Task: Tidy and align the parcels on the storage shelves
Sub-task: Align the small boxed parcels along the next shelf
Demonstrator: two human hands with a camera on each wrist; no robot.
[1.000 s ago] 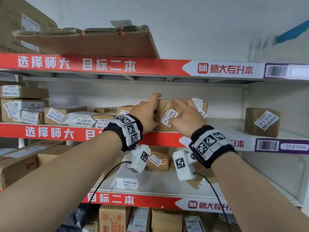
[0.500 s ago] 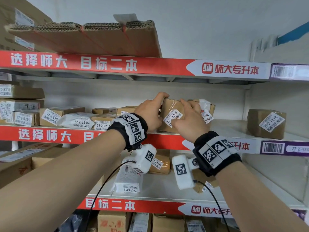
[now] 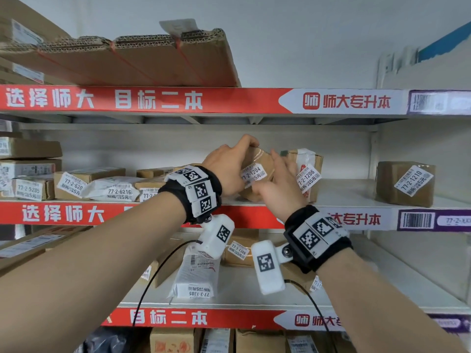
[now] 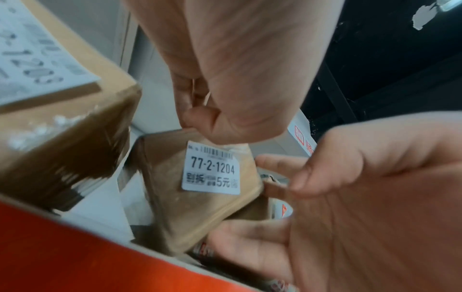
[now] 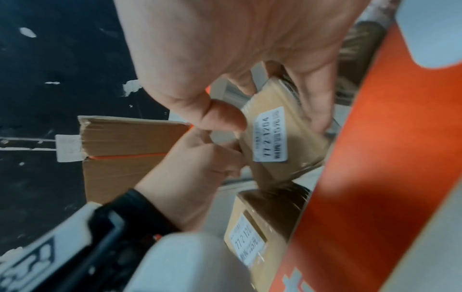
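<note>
A small brown parcel (image 3: pixel 256 171) labelled 77-2-1204 is at the middle shelf (image 3: pixel 349 194), tilted so its label slants. My left hand (image 3: pixel 229 169) grips its upper left corner, fingers curled over the top. My right hand (image 3: pixel 277 184) holds its right side. In the right wrist view the right hand (image 5: pixel 250 79) has its thumb on the parcel's (image 5: pixel 282 138) labelled face and its fingers round the far edge. In the left wrist view the left hand (image 4: pixel 225 110) pinches the parcel's (image 4: pixel 200 197) top. Whether the lower edge touches the shelf is hidden.
Parcel 77-2-1206 (image 3: pixel 309 174) stands just right of the held one. Parcel 77-2-1210 (image 3: pixel 405 183) sits at the far right, with bare shelf between them. A row of parcels (image 3: pixel 102 184) fills the left. Flattened cardboard (image 3: pixel 153 59) lies on the top shelf.
Parcel 77-2-1204 stood square on the shelf a second ago and is now tilted between both hands. My left fingers have climbed onto its top corner.
</note>
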